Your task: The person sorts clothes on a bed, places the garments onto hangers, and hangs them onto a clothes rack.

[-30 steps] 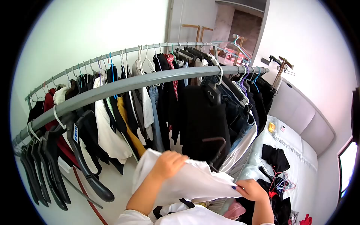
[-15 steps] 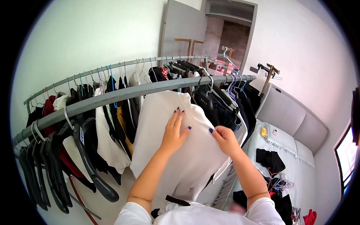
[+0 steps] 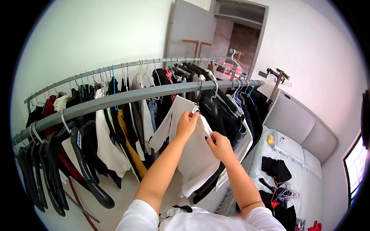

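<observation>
A white long-sleeved top (image 3: 192,161) hangs from the front clothes rail (image 3: 154,91), turned so that a sleeve points left. My left hand (image 3: 187,124) pinches its neckline close to the hanger hook. Lower and to the right, my right hand (image 3: 219,145) grips the top's edge between thumb and fingers. Just right of the top hang a black garment (image 3: 210,109) and dark jeans (image 3: 239,134). The hanger inside the white top is mostly hidden by the cloth.
Several black hangers (image 3: 50,169) hang at the rail's left end. Behind is a second rail (image 3: 135,63) full of clothes. On the right, a bed (image 3: 304,184) carries dark clothes (image 3: 276,168) and loose coloured hangers (image 3: 287,192). A grey door (image 3: 189,29) stands at the back.
My left hand has moved up and right from the top's front to its neckline. The top has swung narrower to the right, baring its sleeve. My right hand has shifted slightly left.
</observation>
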Tool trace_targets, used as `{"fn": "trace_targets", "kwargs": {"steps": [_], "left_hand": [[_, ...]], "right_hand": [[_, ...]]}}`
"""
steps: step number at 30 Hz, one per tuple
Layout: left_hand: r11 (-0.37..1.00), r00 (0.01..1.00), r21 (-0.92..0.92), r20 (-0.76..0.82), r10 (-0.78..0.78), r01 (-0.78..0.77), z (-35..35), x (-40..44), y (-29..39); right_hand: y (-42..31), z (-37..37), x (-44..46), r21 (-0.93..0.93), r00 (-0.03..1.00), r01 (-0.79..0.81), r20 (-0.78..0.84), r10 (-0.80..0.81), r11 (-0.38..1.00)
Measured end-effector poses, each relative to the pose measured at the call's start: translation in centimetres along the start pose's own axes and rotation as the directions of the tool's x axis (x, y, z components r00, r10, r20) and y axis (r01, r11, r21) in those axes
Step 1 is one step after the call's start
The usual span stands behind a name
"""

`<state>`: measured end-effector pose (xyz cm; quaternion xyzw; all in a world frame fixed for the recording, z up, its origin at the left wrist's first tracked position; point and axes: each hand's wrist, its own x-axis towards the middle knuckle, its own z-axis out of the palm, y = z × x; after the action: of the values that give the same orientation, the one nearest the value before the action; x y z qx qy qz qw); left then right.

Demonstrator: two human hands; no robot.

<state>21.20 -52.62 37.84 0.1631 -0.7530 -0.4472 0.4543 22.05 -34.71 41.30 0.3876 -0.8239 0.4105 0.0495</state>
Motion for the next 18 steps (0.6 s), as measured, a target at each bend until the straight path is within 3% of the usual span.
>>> {"fn": "trace_targets", "kwargs": {"steps": [1,3,5,9,13,17,18], "left_hand": [[0.998,1.000,0.055,-0.025,-0.013,0.014,0.6,0.6,0.3],[0.998,0.998,-0.007,-0.010,-0.058,0.058,1.5,1.2,0.0],[0.997,0.997,-0.037,-0.045,0.068,-0.070,2.0,1.9,-1.6],[0.991,0.998,0.117,-0.017,0.066,-0.064,2.0,0.2,-3.1],[0.999,1.000,-0.027,-0.021,-0.020,0.019,1.5,-0.5,-3.0],[0.972,0.990,-0.188,-0.027,0.136,-0.139,0.7,0.2,-0.8],[0.976,0.984,-0.136,0.026,0.175,-0.170,0.6,0.5,-0.5]], "right_hand": [[0.2,-0.1,-0.1,0.022,1.000,0.007,-0.009,-0.007,1.000],[1.1,-0.1,-0.5,-0.019,0.997,0.060,-0.051,-0.060,0.998],[1.6,-0.3,-1.1,-0.062,0.989,0.111,-0.094,-0.117,0.992],[1.9,-0.2,-2.0,0.066,0.975,0.126,-0.194,-0.111,0.990],[2.4,0.0,-1.6,0.092,0.936,0.199,-0.313,-0.161,0.976],[2.2,-1.7,-1.5,0.004,0.904,0.205,-0.384,-0.187,0.979],[1.9,-2.3,-1.5,0.003,0.935,0.149,-0.327,-0.140,0.989]]}}
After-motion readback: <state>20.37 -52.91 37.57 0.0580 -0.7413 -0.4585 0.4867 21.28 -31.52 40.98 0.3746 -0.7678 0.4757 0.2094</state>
